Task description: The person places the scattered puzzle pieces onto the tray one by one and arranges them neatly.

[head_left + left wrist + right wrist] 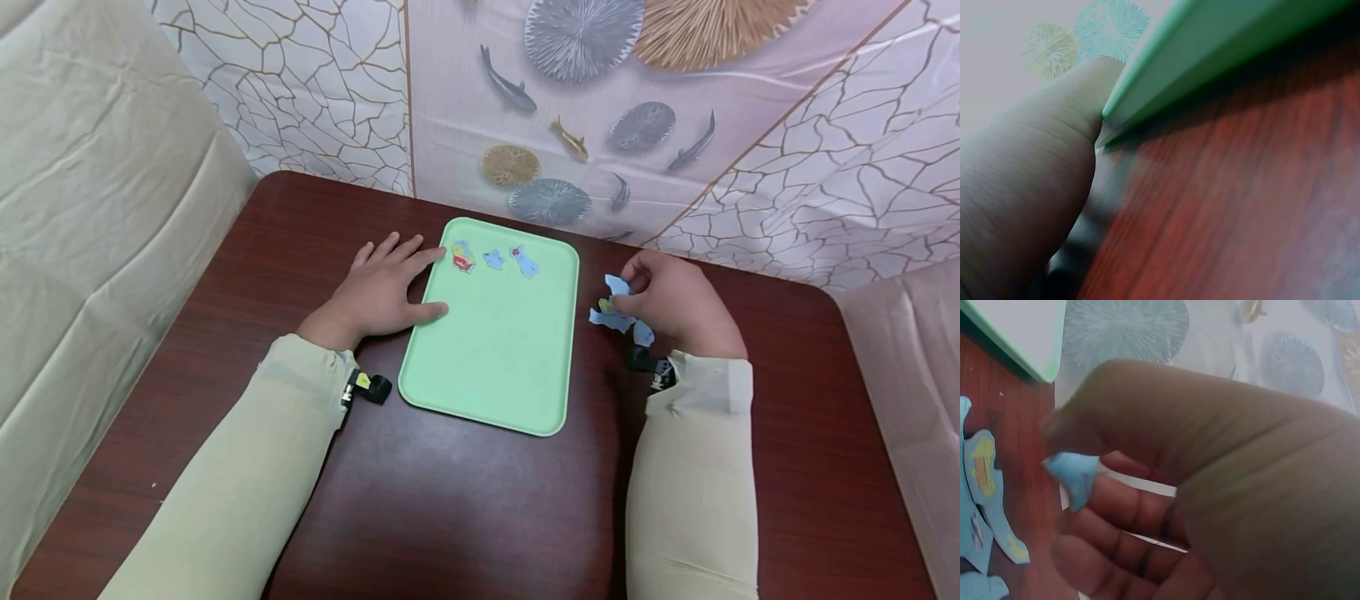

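Observation:
A pale green tray (487, 358) lies on the table. My left hand (378, 292) is spread at its left side, with thumb and index fingertip touching the rim. In the left wrist view the thumb (1041, 137) meets the tray's edge (1166, 69). To the right of the tray, my right hand (675, 300) pinches a small light blue puzzle piece (1079, 478) between thumb and fingers. Loose blue puzzle pieces (611, 320) lie on the table below that hand, which partly hides them. One of these, a blue and yellow piece (984, 465), shows in the right wrist view.
Along the tray's top lie a red, yellow and blue piece (462, 262), a small blue piece (493, 259) and a longer blue piece (527, 265). The dark red-brown table (465, 500) meets a patterned cloth (551, 133) at the back. Pale cloth (97, 225) hangs at the left.

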`<state>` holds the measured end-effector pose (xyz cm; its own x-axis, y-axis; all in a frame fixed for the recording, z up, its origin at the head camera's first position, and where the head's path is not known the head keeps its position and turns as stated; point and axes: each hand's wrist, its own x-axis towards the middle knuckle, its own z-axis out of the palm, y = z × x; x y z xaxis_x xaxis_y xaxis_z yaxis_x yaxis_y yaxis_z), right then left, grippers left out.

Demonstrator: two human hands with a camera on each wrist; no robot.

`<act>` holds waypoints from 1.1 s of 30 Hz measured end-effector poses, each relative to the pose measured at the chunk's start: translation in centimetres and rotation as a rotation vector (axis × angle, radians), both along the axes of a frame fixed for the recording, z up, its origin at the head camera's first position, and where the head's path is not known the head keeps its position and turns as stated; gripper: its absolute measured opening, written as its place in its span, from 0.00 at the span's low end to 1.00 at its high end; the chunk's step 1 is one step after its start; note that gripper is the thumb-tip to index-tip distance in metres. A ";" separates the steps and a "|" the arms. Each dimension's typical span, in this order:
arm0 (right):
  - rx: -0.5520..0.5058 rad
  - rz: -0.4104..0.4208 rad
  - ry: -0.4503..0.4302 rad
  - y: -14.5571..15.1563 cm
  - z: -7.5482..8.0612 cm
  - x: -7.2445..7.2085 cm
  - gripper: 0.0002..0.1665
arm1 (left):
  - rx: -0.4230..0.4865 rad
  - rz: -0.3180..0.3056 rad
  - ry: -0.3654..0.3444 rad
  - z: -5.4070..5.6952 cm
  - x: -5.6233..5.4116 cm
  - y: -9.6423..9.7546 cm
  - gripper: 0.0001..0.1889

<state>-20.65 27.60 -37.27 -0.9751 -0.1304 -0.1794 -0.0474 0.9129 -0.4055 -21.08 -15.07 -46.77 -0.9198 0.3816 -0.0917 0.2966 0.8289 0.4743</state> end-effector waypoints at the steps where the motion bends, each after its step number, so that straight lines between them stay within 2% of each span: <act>1: -0.007 -0.005 0.012 -0.2 -0.1 0.0 0.17 | 0.001 0.000 0.000 0.0 0.0 0.0 0.50; 8: -0.061 -0.042 0.105 -1.4 -1.0 -0.5 0.18 | 0.004 -0.001 -0.007 0.1 0.1 0.0 0.50; 15: -0.106 -0.044 0.199 -2.8 -1.6 -1.0 0.19 | 0.004 0.003 -0.007 0.1 0.1 -0.1 0.49; 25: -0.131 -0.034 0.225 -4.6 -2.9 -1.8 0.18 | 0.001 0.004 -0.004 0.1 0.0 0.0 0.49; 33: -0.135 -0.062 0.201 -5.4 -4.3 -2.1 0.18 | -0.003 -0.002 0.000 0.0 -0.1 0.0 0.49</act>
<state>-22.80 22.15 -41.59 -0.9963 -0.0788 0.0341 -0.0851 0.8547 -0.5121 -21.17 -15.03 -46.78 -0.9191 0.3827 -0.0933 0.2977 0.8300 0.4717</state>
